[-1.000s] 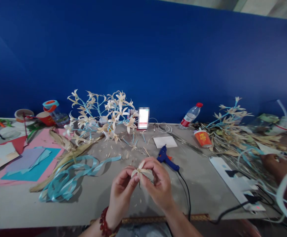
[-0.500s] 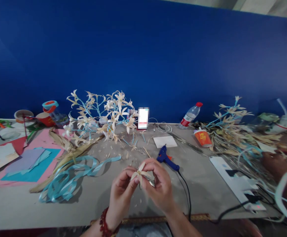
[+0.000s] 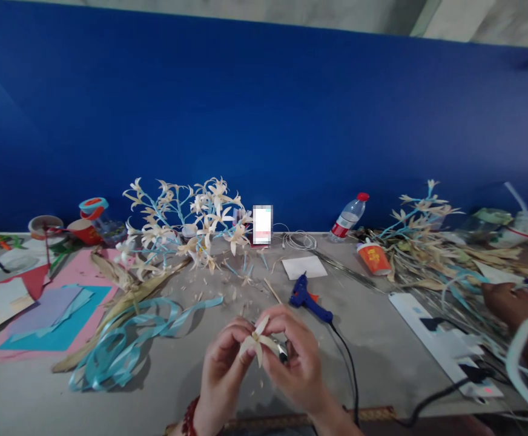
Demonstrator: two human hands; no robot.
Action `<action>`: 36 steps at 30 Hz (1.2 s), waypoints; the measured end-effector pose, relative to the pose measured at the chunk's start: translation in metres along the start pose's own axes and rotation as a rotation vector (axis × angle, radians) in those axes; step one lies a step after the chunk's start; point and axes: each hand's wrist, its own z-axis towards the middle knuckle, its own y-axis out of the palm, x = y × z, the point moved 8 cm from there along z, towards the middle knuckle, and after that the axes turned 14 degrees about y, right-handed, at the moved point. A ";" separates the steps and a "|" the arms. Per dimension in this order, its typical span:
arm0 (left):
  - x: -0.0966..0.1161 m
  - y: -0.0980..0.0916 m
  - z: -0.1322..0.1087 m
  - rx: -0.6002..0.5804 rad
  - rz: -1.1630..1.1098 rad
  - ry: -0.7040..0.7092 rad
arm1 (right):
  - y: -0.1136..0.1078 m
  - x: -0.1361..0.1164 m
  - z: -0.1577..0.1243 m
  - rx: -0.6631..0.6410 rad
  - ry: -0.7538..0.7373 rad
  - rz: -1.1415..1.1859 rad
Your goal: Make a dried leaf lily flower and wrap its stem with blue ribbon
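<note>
Wall [image 3: 264, 121]: blue, filling 12 o'clock.
Table [image 3: 173, 396]: grey, and it's busy!
Flower [image 3: 259, 343]: pale, petals spread, raised between both hands at 6 o'clock.
Left hand [image 3: 227, 354]: pinching it, thumb in front.
Right hand [image 3: 298, 348]: gripping petals too, with something shiny [image 3: 283, 350] tucked inside, mostly hidden.
Glue gun [image 3: 304, 295]: lying at the flower's 2 o'clock.
Ribbon [image 3: 103, 362]: tangled, 9 o'clock.
</note>
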 end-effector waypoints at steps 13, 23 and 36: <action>-0.003 -0.002 -0.001 0.012 -0.015 0.013 | 0.000 0.001 -0.001 -0.013 -0.014 -0.004; -0.029 -0.014 -0.003 0.167 -0.036 -0.157 | 0.006 0.014 0.009 0.005 -0.007 -0.026; -0.040 -0.019 -0.007 0.221 -0.074 -0.181 | 0.007 0.020 0.012 0.002 0.002 -0.017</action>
